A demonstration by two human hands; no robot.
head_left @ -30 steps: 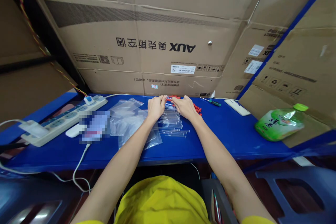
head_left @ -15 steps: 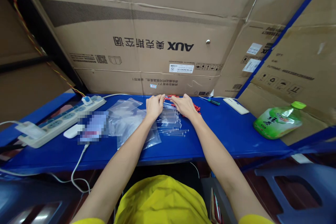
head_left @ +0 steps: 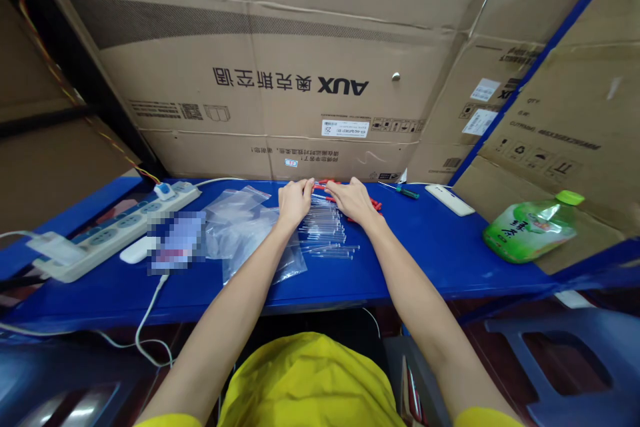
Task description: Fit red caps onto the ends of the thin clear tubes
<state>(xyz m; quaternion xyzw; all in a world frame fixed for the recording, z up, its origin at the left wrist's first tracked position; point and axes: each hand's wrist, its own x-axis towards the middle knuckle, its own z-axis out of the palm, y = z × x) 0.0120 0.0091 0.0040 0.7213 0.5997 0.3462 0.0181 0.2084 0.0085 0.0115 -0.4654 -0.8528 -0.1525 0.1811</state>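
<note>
My left hand [head_left: 294, 203] is closed in a pinch at the back of the pile, thumb against forefinger. Facing it, my right hand [head_left: 354, 201] pinches from the other side. A thin red-and-clear piece [head_left: 321, 186] spans the small gap between the fingertips; its ends are hidden by the fingers. Below and between the hands lies a pile of thin clear plastic tubes [head_left: 323, 225], roughly side by side. Several red pieces [head_left: 376, 205] lie behind and beside my right hand, partly covered by it. Clear plastic bags [head_left: 240, 227] are spread beside and under my left forearm.
On the blue table [head_left: 420, 253] a green-handled screwdriver [head_left: 404, 191] and a white flat object [head_left: 449, 200] lie at the back right. A green bottle [head_left: 533, 227] rests at the right. A power strip [head_left: 120, 230] and a blurred-out item [head_left: 176, 241] are on the left. Cardboard [head_left: 300, 33] walls the back.
The view has shifted very slightly. Both hands keep nearly the same place and pinch, and the pile of tubes looks unchanged.
</note>
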